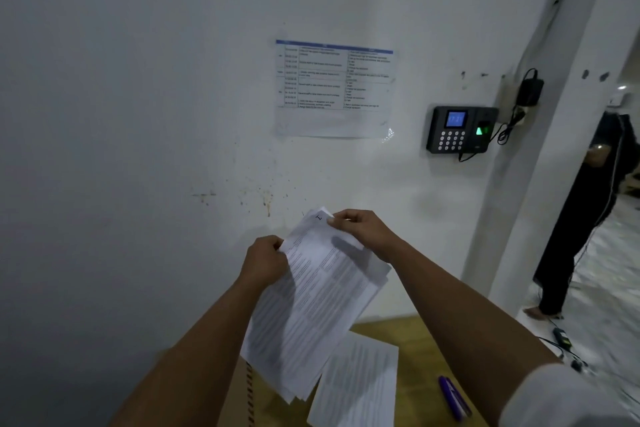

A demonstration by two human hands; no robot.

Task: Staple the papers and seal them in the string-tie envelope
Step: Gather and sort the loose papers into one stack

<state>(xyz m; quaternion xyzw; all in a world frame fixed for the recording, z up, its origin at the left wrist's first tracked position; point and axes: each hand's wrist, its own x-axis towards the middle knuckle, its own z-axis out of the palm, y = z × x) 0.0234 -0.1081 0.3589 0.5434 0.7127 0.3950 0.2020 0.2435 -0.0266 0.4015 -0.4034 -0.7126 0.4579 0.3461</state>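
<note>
Head view. I see both bare arms raised in front of a pale wall, holding a loose sheaf of white printed paper sheets (311, 302) up off the table, tilted, far end highest. The left hand (265, 262) is curled round the sheaf's left edge near the top, thumb on the face of the paper. The right hand (363, 230) pinches the far top corner between thumb and fingertips; a small handwritten mark shows just left of that pinch. The sheets are fanned unevenly, edges not squared.

Below the sheaf, near and right, one more white printed sheet (356, 388) lies flat on the yellowish wooden table (415, 350). A purple stapler-like object (453, 397) lies on the table right of that sheet; too blurred for me to be sure what it is. A brown cardboard-coloured flat piece with a striped edge (239, 392) sits near left, partly under the sheaf.

On the wall: a taped printed schedule sheet (334, 87), a black keypad fingerprint terminal (460, 130). A person in dark clothing (588, 204) stands far right.
</note>
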